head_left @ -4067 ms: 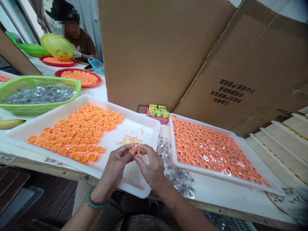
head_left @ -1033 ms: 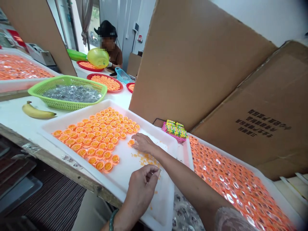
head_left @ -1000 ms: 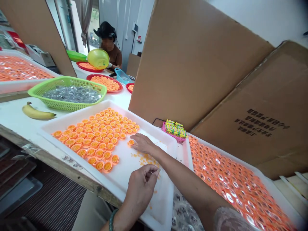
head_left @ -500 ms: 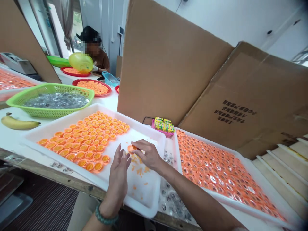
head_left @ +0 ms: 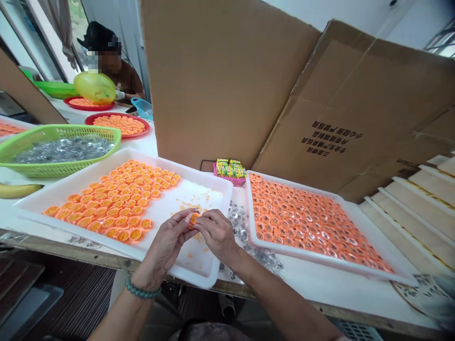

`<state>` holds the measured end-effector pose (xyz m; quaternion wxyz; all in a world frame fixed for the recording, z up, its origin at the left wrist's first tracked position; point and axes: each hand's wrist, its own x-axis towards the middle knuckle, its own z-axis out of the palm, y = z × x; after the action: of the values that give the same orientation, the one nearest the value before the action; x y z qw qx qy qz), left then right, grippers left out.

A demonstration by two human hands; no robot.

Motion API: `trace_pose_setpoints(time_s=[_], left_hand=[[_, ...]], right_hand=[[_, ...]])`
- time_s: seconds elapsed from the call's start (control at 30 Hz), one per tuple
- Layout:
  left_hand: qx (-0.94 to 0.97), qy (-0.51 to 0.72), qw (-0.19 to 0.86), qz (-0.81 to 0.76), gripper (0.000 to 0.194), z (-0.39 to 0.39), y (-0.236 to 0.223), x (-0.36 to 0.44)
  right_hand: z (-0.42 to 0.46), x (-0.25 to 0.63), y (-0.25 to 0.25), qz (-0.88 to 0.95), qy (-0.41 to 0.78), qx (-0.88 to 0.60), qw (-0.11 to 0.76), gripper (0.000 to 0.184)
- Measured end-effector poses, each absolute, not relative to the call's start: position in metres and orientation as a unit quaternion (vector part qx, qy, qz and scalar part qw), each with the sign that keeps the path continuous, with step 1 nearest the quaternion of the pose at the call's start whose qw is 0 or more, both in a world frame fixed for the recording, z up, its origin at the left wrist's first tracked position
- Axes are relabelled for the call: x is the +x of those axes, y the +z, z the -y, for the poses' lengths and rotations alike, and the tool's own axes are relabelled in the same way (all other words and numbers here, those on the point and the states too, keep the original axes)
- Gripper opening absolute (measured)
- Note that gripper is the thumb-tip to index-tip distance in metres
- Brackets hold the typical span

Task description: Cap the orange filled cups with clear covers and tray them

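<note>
Between my two hands is a small round orange cup-like piece (head_left: 194, 220), partly hidden by fingers. My left hand (head_left: 174, 237) pinches it from the left, a green bead bracelet on that wrist. From the right, the closed fingertips of my right hand (head_left: 216, 234) grip its other side. Both hands are above the right part of a white tray (head_left: 170, 258). Rows of similar orange pieces (head_left: 113, 201) fill the tray's left part. Orange scraps (head_left: 194, 203) are scattered in the tray around my hands.
Right of my hands stands another white tray (head_left: 401, 272) of orange pieces with clear shiny covers. Loose clear parts (head_left: 263, 258) lie between the trays. A pink basket (head_left: 236, 181), a green basket (head_left: 71, 166) and a banana (head_left: 19, 190) are nearby. Cardboard (head_left: 227, 85) stands behind. A co-worker (head_left: 128, 78) sits at back left.
My left hand, open and apart before, has come to the orange piece and closed on it. My right hand has kept its hold. The view has shifted, so the scene appears further left.
</note>
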<state>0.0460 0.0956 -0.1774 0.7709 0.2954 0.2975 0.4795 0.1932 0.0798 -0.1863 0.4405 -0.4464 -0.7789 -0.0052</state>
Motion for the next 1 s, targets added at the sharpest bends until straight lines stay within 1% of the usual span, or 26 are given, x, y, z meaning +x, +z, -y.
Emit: trace_pose_setpoints(time_s=[0.17,0.37,0.43,0.5,0.6,0.67,0.73,0.83,0.9,1.0], left_hand=[[0.272,0.495,0.764,-0.313,0.021,-0.097,-0.177,0.047],[0.239,0.506,0.76,-0.331,0.014,-0.098,-0.179,0.047],[0.235,0.501,0.756,-0.35,0.013,-0.099,-0.179,0.047],[0.238,0.485,0.755,-0.371,0.015,-0.099,-0.178,0.048],[0.258,0.453,0.762,-0.385,0.02,-0.098,-0.176,0.048],[0.279,0.435,0.767,-0.38,0.021,-0.097,-0.176,0.048],[0.296,0.418,0.769,-0.384,0.023,-0.097,-0.176,0.049],[0.31,0.39,0.762,-0.414,0.022,-0.098,-0.176,0.049],[0.321,0.373,0.761,-0.422,0.019,-0.098,-0.176,0.05],[0.33,0.365,0.775,-0.397,0.021,-0.097,-0.174,0.051]], right_hand=[[-0.075,0.194,-0.188,0.79,0.002,-0.437,0.431,0.013],[-0.062,0.203,-0.187,0.825,0.042,-0.438,0.356,0.013],[-0.056,0.208,-0.185,0.814,0.051,-0.454,0.359,0.013],[-0.052,0.216,-0.183,0.791,0.048,-0.476,0.382,0.014],[-0.046,0.234,-0.185,0.749,0.013,-0.534,0.393,0.021],[-0.042,0.248,-0.19,0.728,-0.014,-0.591,0.347,0.025],[-0.037,0.258,-0.197,0.731,-0.017,-0.635,0.25,0.026],[-0.03,0.262,-0.209,0.758,0.004,-0.644,0.104,0.023],[-0.027,0.259,-0.217,0.762,0.007,-0.646,0.05,0.021],[-0.026,0.256,-0.228,0.752,0.011,-0.659,0.0,0.018]])
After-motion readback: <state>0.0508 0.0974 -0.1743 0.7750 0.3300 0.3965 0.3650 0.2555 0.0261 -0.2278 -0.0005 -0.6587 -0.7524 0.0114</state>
